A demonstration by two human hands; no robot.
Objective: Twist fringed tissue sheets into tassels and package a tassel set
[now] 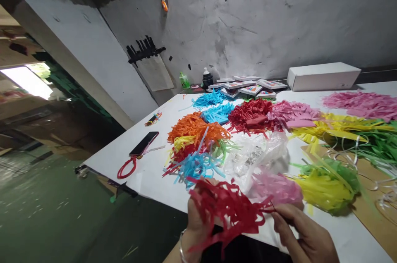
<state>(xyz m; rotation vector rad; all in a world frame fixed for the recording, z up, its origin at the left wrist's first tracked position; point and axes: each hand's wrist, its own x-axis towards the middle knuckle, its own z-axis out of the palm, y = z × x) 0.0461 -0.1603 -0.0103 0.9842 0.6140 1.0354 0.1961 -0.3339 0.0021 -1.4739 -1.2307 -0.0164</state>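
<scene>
A bunch of red paper fringe (231, 209), cut into many curling strips, is gripped in my left hand (197, 217) just off the front edge of the table. Much of that hand is covered by the strips. At the bunch's right end, my right hand (302, 230) pinches the narrow, gathered tip between thumb and forefinger. A thin dark line shows there, too small to name. Close beyond the red bunch lie a blue fringe bundle (198, 166), a pink bundle (274, 188) and a clear plastic bag (252, 155) with small metallic pieces in it.
On the white table (155, 188) lie orange (189, 128), dark red (252, 114) and yellow-green (328, 188) fringe bundles. A phone (144, 143) with a red loop rests at left. Flat boxes (238, 85) and a long white box (322, 77) stand by the wall.
</scene>
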